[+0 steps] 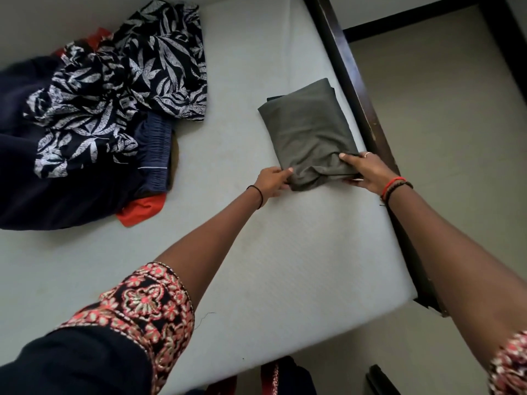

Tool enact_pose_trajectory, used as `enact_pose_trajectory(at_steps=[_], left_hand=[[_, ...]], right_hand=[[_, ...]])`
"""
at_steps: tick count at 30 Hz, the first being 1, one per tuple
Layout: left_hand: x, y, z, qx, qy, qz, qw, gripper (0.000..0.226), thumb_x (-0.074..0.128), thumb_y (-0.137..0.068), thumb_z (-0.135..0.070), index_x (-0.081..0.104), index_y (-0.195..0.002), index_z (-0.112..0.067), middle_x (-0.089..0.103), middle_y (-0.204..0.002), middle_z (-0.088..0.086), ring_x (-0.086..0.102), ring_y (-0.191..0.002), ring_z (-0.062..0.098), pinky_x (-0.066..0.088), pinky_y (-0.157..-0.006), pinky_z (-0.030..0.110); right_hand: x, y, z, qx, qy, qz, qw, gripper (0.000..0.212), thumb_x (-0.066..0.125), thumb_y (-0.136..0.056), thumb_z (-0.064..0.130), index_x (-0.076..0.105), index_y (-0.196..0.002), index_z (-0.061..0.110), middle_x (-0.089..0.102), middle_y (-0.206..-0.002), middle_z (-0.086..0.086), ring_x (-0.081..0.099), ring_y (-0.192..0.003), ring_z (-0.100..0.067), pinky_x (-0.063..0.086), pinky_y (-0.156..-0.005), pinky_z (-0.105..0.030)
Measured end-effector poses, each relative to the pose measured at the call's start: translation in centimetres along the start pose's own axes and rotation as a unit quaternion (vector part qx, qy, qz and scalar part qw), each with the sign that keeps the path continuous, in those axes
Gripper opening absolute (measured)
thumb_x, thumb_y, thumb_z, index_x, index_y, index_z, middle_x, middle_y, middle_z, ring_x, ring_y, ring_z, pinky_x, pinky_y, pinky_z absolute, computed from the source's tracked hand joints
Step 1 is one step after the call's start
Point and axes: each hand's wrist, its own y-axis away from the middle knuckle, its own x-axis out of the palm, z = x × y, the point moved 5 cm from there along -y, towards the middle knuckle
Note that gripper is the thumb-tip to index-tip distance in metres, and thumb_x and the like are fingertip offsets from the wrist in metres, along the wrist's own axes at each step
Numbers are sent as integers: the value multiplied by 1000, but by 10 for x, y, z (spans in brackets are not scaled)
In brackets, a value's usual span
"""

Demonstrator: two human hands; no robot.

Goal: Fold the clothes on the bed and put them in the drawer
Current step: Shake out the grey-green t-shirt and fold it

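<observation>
- The left hand [272, 181] pinches the near-left corner; the right hand [368, 172] clamps the near-right corner, thumb on top.
- The folded olive-grey cloth garment [308, 129] lies on the pale grey mattress [256, 266], its long axis running away from both hands.
- A heap of unfolded leaf-print and navy clothes [114, 95] lies far left.

The left sleeve [85, 363], at seven o'clock in the view, is dark navy. It ends in a wide black cuff [151, 303] embroidered with red, pink and gold flowers. The right sleeve [510, 366], at four o'clock, shows the same embroidery. A thin black band [259, 196] circles the left wrist. Red and dark beaded bracelets [395, 185] circle the right wrist, and a pale ring [368, 154] sits on the right hand [370, 173].
</observation>
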Motion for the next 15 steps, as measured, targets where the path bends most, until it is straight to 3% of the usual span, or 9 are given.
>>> enact_pose_trajectory(at_steps=[2,6,9,11,15], left_hand=[[1,6,7,-15,-18,20,1000,17,53,-96,-28,54,-105,-14,60,-100,7,56,-72,9,43,-66,24],[-3,27,6,-15,-30,19,999,18,51,-97,-28,53,-108,-13,59,-105,6,57,-77,10,43,-69,23],[-12,52,9,-24,-19,8,999,17,50,-98,-25,54,-108,-12,59,-107,6,58,-80,12,44,-70,23],[-17,70,15,-29,-10,3,1000,22,49,-98,-24,56,-114,-11,60,-107,6,58,-79,10,44,-70,23],[-36,110,28,-34,11,-14,999,26,49,-98,-25,57,-117,-10,61,-107,5,59,-78,8,45,-72,22]], right_hand=[[-1,3,-6,-3,-5,-24,1000,46,67,-88,24,48,-125,7,57,-117,-7,59,-100,-20,55,-70,-34],[0,22,-18,2,-29,-68,997,32,60,-93,26,46,-115,9,56,-110,-13,61,-78,-21,52,-65,-30],[6,47,-37,36,-64,-99,992,42,51,-98,24,43,-128,-4,55,-115,-28,61,-102,-39,51,-80,-37],[17,68,-51,59,-75,-104,990,41,49,-99,22,43,-127,-7,55,-113,-30,60,-104,-40,50,-85,-38],[61,106,-58,65,-91,-59,992,11,49,-97,13,50,-87,7,56,-97,-22,58,-72,-24,51,-67,-29]])
